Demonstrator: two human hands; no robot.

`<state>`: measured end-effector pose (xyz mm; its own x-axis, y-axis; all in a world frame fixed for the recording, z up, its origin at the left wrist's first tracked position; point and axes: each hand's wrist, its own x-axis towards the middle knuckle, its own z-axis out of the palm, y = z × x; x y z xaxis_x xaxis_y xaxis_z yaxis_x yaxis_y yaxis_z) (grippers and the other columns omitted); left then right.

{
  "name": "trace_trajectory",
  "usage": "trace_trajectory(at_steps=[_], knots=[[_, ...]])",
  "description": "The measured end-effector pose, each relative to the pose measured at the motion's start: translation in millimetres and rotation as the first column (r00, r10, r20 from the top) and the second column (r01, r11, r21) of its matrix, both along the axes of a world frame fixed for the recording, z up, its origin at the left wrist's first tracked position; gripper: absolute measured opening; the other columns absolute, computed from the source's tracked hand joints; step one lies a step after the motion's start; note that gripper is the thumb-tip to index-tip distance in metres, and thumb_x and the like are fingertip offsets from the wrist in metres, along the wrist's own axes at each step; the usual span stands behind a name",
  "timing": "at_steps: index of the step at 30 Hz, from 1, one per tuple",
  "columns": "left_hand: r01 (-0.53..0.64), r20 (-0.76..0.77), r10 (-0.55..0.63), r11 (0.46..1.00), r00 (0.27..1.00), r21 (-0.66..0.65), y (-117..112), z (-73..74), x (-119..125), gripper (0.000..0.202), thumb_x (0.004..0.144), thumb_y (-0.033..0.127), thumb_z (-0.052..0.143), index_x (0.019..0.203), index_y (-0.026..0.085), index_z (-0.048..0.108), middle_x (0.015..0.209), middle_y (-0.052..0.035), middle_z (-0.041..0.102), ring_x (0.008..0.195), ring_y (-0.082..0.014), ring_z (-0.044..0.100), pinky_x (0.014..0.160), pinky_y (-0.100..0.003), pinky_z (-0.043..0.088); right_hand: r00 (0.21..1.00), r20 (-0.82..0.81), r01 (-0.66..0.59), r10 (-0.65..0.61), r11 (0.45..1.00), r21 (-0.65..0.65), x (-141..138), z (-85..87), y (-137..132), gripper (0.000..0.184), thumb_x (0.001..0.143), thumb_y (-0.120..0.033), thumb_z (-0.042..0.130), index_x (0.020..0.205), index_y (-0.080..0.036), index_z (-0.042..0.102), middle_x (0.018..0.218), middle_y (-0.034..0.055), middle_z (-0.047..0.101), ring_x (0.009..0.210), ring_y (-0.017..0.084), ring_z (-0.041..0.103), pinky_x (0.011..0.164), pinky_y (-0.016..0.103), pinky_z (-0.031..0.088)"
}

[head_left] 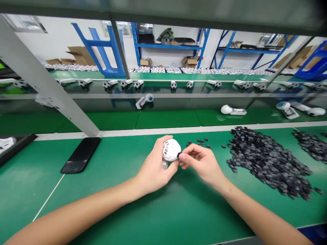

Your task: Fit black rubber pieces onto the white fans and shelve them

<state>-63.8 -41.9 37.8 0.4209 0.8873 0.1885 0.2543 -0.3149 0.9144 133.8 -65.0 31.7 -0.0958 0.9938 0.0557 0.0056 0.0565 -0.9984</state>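
Observation:
My left hand (154, 168) is closed round a white ball-shaped plastic shell (171, 149) with open cells, held just above the green table (122, 204). My right hand (201, 161) pinches a small black piece (180, 156) against the right side of the shell. A few loose black pieces (198, 142) lie on the table just behind my hands. A large heap of the same black pieces (268, 161) spreads to the right of my right hand.
A black phone (81, 154) lies face down at the left. A dark tray (12, 144) sits at the far left edge. A second heap of black pieces (311, 144) is at far right. Behind, a conveyor (163, 98) carries football-patterned white items; a slanted grey post (51, 90) rises left.

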Motion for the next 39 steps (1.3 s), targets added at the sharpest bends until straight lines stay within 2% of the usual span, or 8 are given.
trace_trajectory(at_steps=[6, 13, 20, 27, 30, 33, 36, 39], knots=[[0.012, -0.067, -0.013, 1.000, 0.998, -0.022, 2.0, -2.8, 2.6, 0.090, 0.075, 0.051, 0.087, 0.147, 0.027, 0.038, 0.114, -0.0077, 0.066, 0.095, -0.0268, 0.066, 0.081, -0.038, 0.052, 0.990, 0.120, 0.070, -0.076, 0.996, 0.055, -2.2, 1.3, -2.3, 0.031, 0.079, -0.047, 0.086, 0.072, -0.022, 0.069, 0.070, 0.0002, 0.071, 0.067, 0.018, 0.066, 0.061, 0.030, 0.053], [-0.018, -0.138, 0.011, 0.999, 0.990, -0.046, 7.0, 0.5, 8.0, 0.082, 0.079, 0.056, 0.084, 0.143, 0.027, 0.041, 0.112, -0.0057, 0.068, 0.096, -0.0255, 0.065, 0.081, -0.036, 0.050, 0.982, 0.145, 0.106, -0.122, 0.988, 0.112, 0.9, -9.3, 4.6, 0.032, 0.081, -0.040, 0.086, 0.068, -0.022, 0.062, 0.069, -0.0013, 0.064, 0.068, 0.017, 0.059, 0.063, 0.029, 0.048], [0.036, -0.103, -0.035, 0.999, 0.994, 0.010, 7.6, 4.1, 9.1, 0.072, 0.080, 0.057, 0.083, 0.136, 0.026, 0.049, 0.122, -0.0078, 0.068, 0.105, -0.0279, 0.067, 0.085, -0.036, 0.052, 0.999, -0.028, -0.016, 0.017, 0.999, 0.042, 4.1, -7.4, 6.9, 0.054, 0.080, -0.031, 0.087, 0.131, -0.031, 0.069, 0.136, 0.0050, 0.070, 0.124, 0.027, 0.066, 0.090, 0.037, 0.061], [0.056, -0.151, -0.044, 0.995, 0.988, 0.077, 4.1, 4.7, 5.9, 0.068, 0.082, 0.055, 0.082, 0.135, 0.025, 0.051, 0.114, -0.0076, 0.071, 0.094, -0.0260, 0.069, 0.080, -0.035, 0.053, 0.997, -0.049, -0.057, 0.056, 0.998, -0.040, 9.3, 3.6, 5.4, 0.046, 0.073, -0.028, 0.093, 0.116, -0.029, 0.078, 0.117, 0.0027, 0.080, 0.112, 0.027, 0.074, 0.101, 0.041, 0.058], [0.065, -0.207, -0.059, 0.998, 0.977, 0.022, 7.4, 8.0, 5.1, 0.073, 0.081, 0.055, 0.081, 0.137, 0.024, 0.045, 0.108, -0.0055, 0.071, 0.086, -0.0226, 0.068, 0.072, -0.031, 0.052, 0.991, 0.105, -0.086, 0.086, 0.996, 0.001, 26.5, 7.1, 16.3, 0.028, 0.086, -0.040, 0.081, 0.110, -0.027, 0.081, 0.116, 0.0044, 0.080, 0.108, 0.027, 0.075, 0.094, 0.039, 0.059], [0.052, -0.278, -0.067, 0.997, 0.958, -0.061, 12.1, 12.1, 3.0, 0.066, 0.082, 0.058, 0.079, 0.129, 0.023, 0.050, 0.092, -0.0010, 0.072, 0.072, -0.0191, 0.065, 0.061, -0.027, 0.047, 0.918, 0.393, -0.074, 0.043, 0.995, 0.063, 54.0, 7.3, 31.1, 0.030, 0.101, -0.047, 0.061, 0.103, -0.026, 0.082, 0.104, 0.0038, 0.082, 0.097, 0.024, 0.075, 0.081, 0.035, 0.058], [0.027, -0.303, -0.029, 1.000, 0.953, -0.011, 15.3, 12.4, -2.4, 0.050, 0.085, 0.058, 0.076, 0.117, 0.024, 0.059, 0.088, 0.0001, 0.071, 0.070, -0.0178, 0.063, 0.061, -0.027, 0.046, 0.726, 0.688, -0.124, -0.005, 0.983, 0.138, 74.8, 3.8, 39.5, 0.024, 0.102, -0.040, 0.060, 0.100, -0.028, 0.081, 0.103, 0.0014, 0.081, 0.095, 0.023, 0.073, 0.082, 0.034, 0.054], [-0.037, -0.135, 0.054, 0.991, 0.989, 0.128, 16.5, 5.2, -8.1, 0.055, 0.087, 0.051, 0.076, 0.130, 0.024, 0.054, 0.104, -0.0041, 0.070, 0.079, -0.0190, 0.066, 0.069, -0.029, 0.052, 0.524, 0.851, -0.202, -0.018, 0.969, 0.145, 78.1, -1.0, 38.8, 0.018, 0.101, -0.037, 0.064, 0.097, -0.031, 0.080, 0.105, 0.0000, 0.078, 0.095, 0.023, 0.072, 0.082, 0.033, 0.052]])
